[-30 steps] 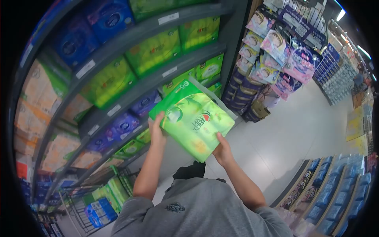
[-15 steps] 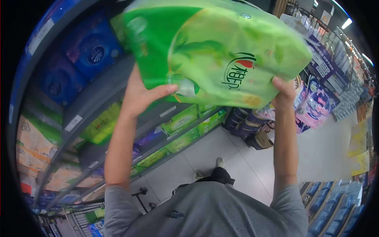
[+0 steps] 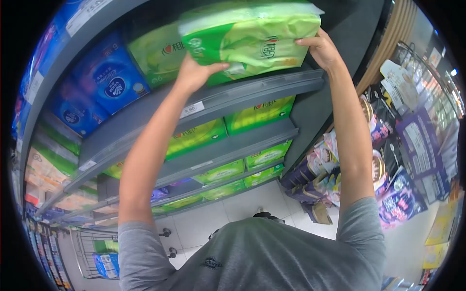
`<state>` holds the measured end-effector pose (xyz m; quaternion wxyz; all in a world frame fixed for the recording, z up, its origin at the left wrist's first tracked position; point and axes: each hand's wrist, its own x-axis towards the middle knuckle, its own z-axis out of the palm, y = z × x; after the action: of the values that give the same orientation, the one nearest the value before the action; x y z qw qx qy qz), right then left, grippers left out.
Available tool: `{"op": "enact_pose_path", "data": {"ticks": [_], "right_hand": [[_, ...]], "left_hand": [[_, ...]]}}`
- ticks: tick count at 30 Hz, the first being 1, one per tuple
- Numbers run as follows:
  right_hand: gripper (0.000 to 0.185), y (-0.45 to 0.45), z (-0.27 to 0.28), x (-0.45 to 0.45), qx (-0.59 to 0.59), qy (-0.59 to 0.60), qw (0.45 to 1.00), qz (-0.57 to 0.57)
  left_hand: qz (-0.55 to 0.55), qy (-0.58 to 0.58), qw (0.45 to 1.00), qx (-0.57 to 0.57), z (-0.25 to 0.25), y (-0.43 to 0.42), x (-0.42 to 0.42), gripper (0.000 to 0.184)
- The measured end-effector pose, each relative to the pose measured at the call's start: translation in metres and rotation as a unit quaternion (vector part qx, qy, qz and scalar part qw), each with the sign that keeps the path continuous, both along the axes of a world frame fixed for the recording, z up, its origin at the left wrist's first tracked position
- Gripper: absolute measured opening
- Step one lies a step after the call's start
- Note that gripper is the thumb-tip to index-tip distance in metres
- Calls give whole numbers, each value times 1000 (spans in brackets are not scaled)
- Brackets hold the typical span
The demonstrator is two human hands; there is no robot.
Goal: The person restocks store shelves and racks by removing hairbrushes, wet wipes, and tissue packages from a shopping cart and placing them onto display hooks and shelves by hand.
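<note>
A large green plastic-wrapped pack of tissues is held between my two hands at the upper shelf. My left hand grips its lower left corner, thumb laid across the front. On the right end, my right hand has its thumb on the front face, with the other fingers mostly hidden behind. A similar green tissue pack stands on the shelf just left of the held one. Whether the held pack rests on the shelf board I cannot tell.
Blue tissue packs stand further left on that shelf. Lower shelves hold more green packs. A shopping cart with a blue pack is at lower left. Hanging bagged goods are on the right, over the tiled floor.
The tissue pack has moved away from me onto or over the upper shelf, beside the other green pack. Both arms have stretched forward, and my view has turned toward the shelves.
</note>
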<state>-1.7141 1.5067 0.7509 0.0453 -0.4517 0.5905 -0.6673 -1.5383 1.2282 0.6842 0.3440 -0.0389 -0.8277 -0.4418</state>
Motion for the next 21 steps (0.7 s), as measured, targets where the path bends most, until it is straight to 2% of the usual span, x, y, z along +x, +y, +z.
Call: {"op": "enact_pose_path", "data": {"ticks": [1, 3, 4, 6, 7, 8, 9, 12, 14, 21], "right_hand": [[50, -4, -8, -19, -13, -30, 999, -23], [50, -9, -18, -50, -13, -36, 999, -23], [52, -10, -20, -57, -23, -44, 993, -109], [60, -12, -18, -48, -44, -82, 965, -245], [60, -15, -23, -51, -41, -85, 967, -236], [61, -18, -26, -52, -50, -72, 955, -285], [63, -20, -29, -51, -61, -58, 939, -334], [66, -22, -39, -54, -53, -85, 938, -331], [63, -24, -41, -57, -71, -88, 942, -317], [55, -32, -45, -73, -81, -66, 937, -334]], "left_hand": [[7, -2, 1000, 1, -7, -4, -21, 50], [2, -81, 997, 17, -10, -1, -50, 53], [18, -172, 985, 18, -4, -1, -61, 63], [14, -143, 989, 39, 1, 11, -71, 68], [1, -114, 992, 59, -1, 18, -71, 73], [-17, -102, 994, 26, -7, 22, -71, 79], [10, -121, 993, -7, -13, 25, -70, 80], [43, -103, 994, -10, -16, 43, -70, 77], [59, -170, 983, 19, -7, 47, -72, 69], [76, -127, 988, 53, -7, 40, -93, 58]]}}
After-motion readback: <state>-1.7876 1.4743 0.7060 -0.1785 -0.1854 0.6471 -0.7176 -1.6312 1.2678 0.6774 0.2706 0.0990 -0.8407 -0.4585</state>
